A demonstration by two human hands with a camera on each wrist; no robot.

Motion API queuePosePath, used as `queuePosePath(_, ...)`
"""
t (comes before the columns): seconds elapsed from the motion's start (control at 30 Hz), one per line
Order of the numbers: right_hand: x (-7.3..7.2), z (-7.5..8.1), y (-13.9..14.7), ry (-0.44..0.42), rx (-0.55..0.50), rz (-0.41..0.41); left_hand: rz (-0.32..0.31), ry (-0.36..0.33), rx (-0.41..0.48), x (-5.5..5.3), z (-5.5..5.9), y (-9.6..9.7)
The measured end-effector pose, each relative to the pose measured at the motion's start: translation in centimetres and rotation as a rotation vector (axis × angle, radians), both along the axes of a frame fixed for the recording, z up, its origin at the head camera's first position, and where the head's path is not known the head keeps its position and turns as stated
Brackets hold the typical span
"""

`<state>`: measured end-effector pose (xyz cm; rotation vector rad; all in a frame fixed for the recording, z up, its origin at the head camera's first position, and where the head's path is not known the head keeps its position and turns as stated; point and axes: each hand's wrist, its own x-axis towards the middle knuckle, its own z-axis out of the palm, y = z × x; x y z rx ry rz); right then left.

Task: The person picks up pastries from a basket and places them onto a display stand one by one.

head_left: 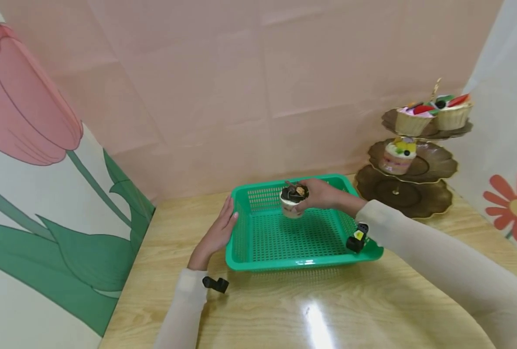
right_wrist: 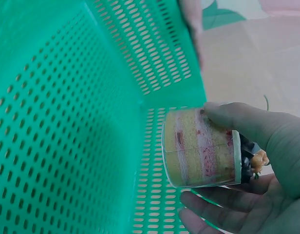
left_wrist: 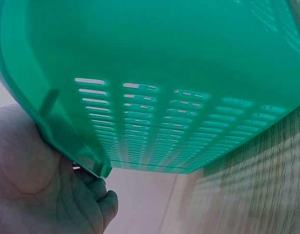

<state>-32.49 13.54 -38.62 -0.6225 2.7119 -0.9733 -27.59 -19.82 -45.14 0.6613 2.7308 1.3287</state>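
Observation:
A green plastic basket (head_left: 302, 264) with slotted walls stands on the wooden table. Over its inside, my right hand (head_left: 321, 194) grips a small layered cake cup (right_wrist: 201, 151) between thumb and fingers. The cup is clear, showing yellow sponge, cream and pink layers, with a dark chocolate topping (head_left: 294, 193). In the head view it is upright above the basket's mesh floor. My left hand (head_left: 220, 230) rests against the basket's left rim with fingers straight; in the left wrist view the palm lies along the outside of the rim (left_wrist: 23, 102).
A three-tier brown stand (head_left: 404, 194) is at the back right. Two cupcakes, one pink-topped (head_left: 413, 121) and one fruit-topped (head_left: 453, 114), sit on its top tier; a fruit-topped cake cup (head_left: 398, 157) is on the middle tier. A pink backdrop (head_left: 206, 106) hangs behind the table.

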Motion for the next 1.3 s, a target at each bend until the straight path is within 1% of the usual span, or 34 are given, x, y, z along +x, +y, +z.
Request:
queuePosePath(0.1,0.7,0.7,0.1,-0.005,-0.039,0.011,-0.003,0.002,0.000,0.0,-0.1,0.0)
queuePosePath(0.3,2.2,2.3,0.5,-0.043,-0.140,0.025,-0.011,0.007,-0.008,-0.1,-0.3,-0.2)
queuePosePath(0.4,2.7,2.9,0.8,-0.031,-0.144,0.025,-0.012,0.003,-0.010,-0.1,-0.4,-0.2)
queuePosePath(0.57,3.4,3.6,1.5,0.010,-0.117,0.004,-0.009,-0.001,-0.005,0.0,-0.5,-0.1)
queuePosePath(0.77,4.1,4.4,2.2,0.037,-0.159,0.009,-0.003,0.001,-0.001,0.1,-0.4,-0.1)
queuePosePath(0.83,4.3,4.5,2.5,0.050,-0.152,0.007,0.001,-0.001,-0.001,0.1,-0.3,-0.1)
queuePosePath(0.97,5.0,4.7,3.3,0.047,-0.140,-0.011,0.000,0.000,0.002,0.1,-0.4,0.0)
queuePosePath(1.07,5.5,4.7,4.1,0.057,-0.132,-0.039,-0.002,-0.001,0.006,0.1,-0.4,0.0)
queuePosePath(1.3,6.8,4.3,5.6,0.144,-0.149,-0.073,-0.003,0.010,0.005,0.1,-0.5,0.0)
